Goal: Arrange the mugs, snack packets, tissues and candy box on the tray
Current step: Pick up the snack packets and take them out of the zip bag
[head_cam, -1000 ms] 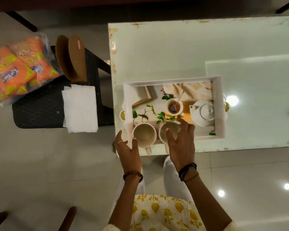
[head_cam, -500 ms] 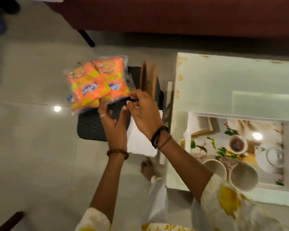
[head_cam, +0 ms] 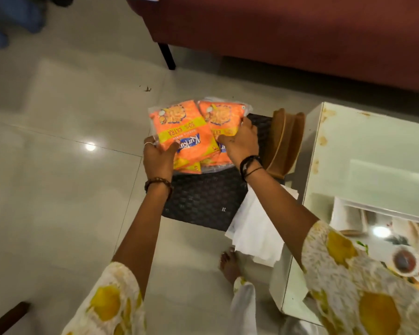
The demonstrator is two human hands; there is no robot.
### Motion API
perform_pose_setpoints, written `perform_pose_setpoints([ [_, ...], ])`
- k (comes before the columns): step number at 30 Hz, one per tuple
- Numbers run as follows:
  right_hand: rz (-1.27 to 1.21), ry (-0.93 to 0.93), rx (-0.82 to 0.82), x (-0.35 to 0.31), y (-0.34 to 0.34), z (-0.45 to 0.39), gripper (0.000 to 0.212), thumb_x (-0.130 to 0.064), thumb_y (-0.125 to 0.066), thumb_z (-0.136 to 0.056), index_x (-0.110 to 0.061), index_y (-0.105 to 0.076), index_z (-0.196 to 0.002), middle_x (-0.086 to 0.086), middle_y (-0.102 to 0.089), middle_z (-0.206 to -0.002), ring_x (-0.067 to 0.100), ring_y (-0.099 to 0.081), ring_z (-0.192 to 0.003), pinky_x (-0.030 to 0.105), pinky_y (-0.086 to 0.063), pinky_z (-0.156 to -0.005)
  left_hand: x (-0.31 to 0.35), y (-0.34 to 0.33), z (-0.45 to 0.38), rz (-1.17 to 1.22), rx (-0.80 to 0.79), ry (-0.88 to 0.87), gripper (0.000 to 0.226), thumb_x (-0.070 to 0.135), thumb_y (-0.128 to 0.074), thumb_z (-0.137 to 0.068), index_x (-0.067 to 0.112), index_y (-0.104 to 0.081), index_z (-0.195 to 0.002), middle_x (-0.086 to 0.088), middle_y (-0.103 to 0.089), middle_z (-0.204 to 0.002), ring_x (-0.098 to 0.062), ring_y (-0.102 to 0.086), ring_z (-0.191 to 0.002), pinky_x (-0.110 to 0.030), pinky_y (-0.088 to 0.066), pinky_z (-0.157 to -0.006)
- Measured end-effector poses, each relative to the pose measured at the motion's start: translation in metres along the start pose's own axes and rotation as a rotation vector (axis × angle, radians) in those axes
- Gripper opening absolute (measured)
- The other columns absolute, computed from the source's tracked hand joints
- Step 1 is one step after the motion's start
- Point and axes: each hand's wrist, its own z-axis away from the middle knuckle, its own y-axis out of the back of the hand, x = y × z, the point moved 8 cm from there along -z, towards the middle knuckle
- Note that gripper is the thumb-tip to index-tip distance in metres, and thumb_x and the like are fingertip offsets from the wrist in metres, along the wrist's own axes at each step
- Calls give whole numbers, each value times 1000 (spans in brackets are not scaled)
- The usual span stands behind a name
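Note:
Orange snack packets (head_cam: 191,131) in a clear plastic wrap rest on the far end of a dark woven stool (head_cam: 203,199). My left hand (head_cam: 159,159) grips the bundle's near left edge. My right hand (head_cam: 240,142) grips its right side. White tissues (head_cam: 254,228) hang over the stool's near right corner, partly under my right arm. The white tray (head_cam: 339,211) sits on the pale table at the right edge, mostly hidden by my sleeve. The mugs are hidden.
A brown wooden holder (head_cam: 286,141) stands on the stool's right end, next to the pale table (head_cam: 373,146). A dark red sofa (head_cam: 300,37) with a black leg lies beyond. My bare foot (head_cam: 229,264) is on the tiled floor.
Both hands left the mugs on the tray, swung left to the stool and closed on the snack packet bundle. The view turned left with them.

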Motion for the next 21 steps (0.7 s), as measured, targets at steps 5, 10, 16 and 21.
perform_pose_setpoints([
  [5,-137,111,-104,-14,5,26,48,-11,-64,-83,-7,-46,-128,13,-64,-112,26,-61,-104,38,-50,-92,3,40,19,161,58,-43,35,18,-68,-80,14,-46,-107,-6,-58,-106,-19,-60,-92,-28,-52,-73],
  [10,-197,263,-137,-31,37,72,42,-13,-58,-88,-9,-49,-129,11,-65,-111,24,-64,-100,38,-54,-90,29,78,72,294,61,-128,26,13,-67,-80,31,-48,-81,8,-60,-85,0,-61,-75,-11,-50,-52],
  [16,-427,272,-72,3,141,113,33,-10,-54,-89,-10,-56,-122,4,-68,-105,12,-69,-85,24,-58,-76,55,39,163,558,-146,-18,17,24,-50,-90,25,-56,-75,11,-71,-77,-7,-67,-79,-24,-56,-69],
  [21,-464,244,37,67,260,142,27,-8,-54,-87,-28,-73,-86,-11,-75,-75,6,-70,-67,21,-58,-58,67,-57,244,690,-452,230,44,43,-51,-78,17,-61,-112,-4,-71,-104,-16,-68,-93,-32,-60,-72],
])
